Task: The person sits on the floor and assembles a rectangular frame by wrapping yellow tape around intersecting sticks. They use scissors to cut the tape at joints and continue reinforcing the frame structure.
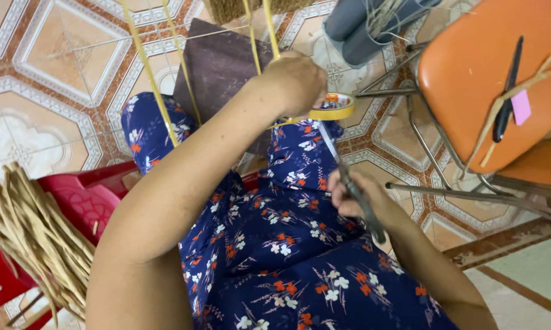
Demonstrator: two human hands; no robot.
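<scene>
Nearest, the left hand (294,82) clenches a yellow tape roll (332,107) against upright cane strips (262,30); tape (328,139) runs down-right to the right hand (352,195), whose grip closes on scissors (362,205), blades pointing along it.

A roll of yellowish tape (332,106) with an orange inner ring hangs at about one o'clock from the picture's middle, tilted, its open face turned partly toward the camera, pinched at its left edge. A clear strip of tape (328,139) runs from it toward five o'clock, drawn taut. There a pair of dark metal scissors (362,205) lies slanted, blades pointing up toward eleven o'clock, meeting the strip.
</scene>
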